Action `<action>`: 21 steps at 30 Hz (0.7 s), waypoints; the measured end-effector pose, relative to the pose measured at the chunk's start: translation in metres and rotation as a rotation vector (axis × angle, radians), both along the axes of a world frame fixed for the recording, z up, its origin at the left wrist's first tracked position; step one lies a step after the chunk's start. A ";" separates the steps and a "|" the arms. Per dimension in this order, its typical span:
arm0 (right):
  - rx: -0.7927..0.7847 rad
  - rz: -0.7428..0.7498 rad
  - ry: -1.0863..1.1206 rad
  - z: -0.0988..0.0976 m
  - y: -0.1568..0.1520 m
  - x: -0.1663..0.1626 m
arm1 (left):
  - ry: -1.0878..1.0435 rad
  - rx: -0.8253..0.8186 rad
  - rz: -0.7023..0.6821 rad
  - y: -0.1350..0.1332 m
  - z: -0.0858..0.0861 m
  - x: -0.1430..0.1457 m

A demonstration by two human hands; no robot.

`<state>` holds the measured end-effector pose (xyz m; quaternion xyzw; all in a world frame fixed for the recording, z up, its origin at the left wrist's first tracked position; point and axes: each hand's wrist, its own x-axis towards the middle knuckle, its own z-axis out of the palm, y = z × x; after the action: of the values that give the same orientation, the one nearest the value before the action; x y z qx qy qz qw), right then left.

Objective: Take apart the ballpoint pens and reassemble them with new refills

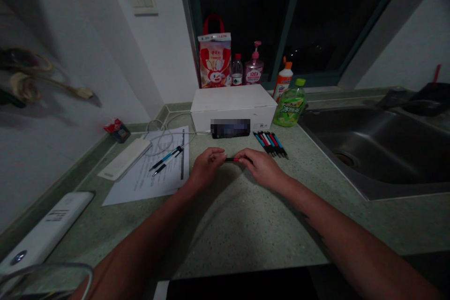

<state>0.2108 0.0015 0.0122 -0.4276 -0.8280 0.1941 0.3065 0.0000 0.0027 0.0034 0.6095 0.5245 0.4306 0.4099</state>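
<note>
The left hand [207, 166] and the right hand [260, 166] are both pinching a black-and-red pen [232, 160], with fingers and thumb closing on its left and right ends. The pen is lying crosswise between them, in front of the far white box [234, 108]. A dark phone [230, 132] is leaning against that box, just beyond the hands. To the right of the phone, a row of pens [270, 144] is lying side by side on the table [225, 239]. To the left, two more pens [166, 159] are resting on a printed sheet [140, 192]. A green bottle [290, 110] is standing at the box's right end, near the sink [390, 136].
</note>
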 end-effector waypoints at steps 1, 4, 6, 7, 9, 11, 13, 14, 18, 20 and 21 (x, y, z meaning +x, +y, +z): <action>0.002 0.001 -0.003 -0.001 0.000 0.000 | 0.009 -0.017 -0.002 0.000 0.000 0.000; 0.011 0.009 -0.013 -0.002 0.001 0.000 | 0.046 0.012 0.009 0.001 -0.001 -0.001; 0.011 0.010 -0.009 -0.002 0.001 0.000 | 0.040 0.011 0.020 0.002 0.000 -0.001; 0.009 0.009 -0.011 -0.002 0.001 0.000 | 0.044 -0.007 0.010 0.002 0.000 -0.001; 0.002 0.008 -0.022 -0.002 0.001 0.000 | 0.089 -0.028 -0.025 0.002 0.001 -0.002; -0.028 0.015 0.004 -0.002 0.002 0.001 | 0.168 0.025 -0.044 0.001 0.002 -0.003; -0.105 0.042 0.098 -0.004 0.003 0.002 | 0.253 0.143 -0.032 -0.001 0.003 -0.004; -0.160 0.060 0.162 -0.005 0.004 0.002 | 0.294 0.208 -0.030 -0.001 0.004 -0.004; -0.369 0.099 0.388 -0.009 0.009 0.004 | 0.346 0.353 -0.026 -0.003 0.006 -0.005; -0.393 0.039 0.451 -0.008 0.013 0.006 | 0.311 0.346 0.013 -0.004 0.007 -0.005; -0.388 -0.008 0.483 -0.007 0.015 0.007 | 0.288 0.335 0.036 -0.004 0.008 -0.005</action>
<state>0.2178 0.0165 0.0048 -0.4231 -0.6770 0.4433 0.4077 -0.0053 -0.0011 0.0113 0.7147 0.5096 0.4276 0.2159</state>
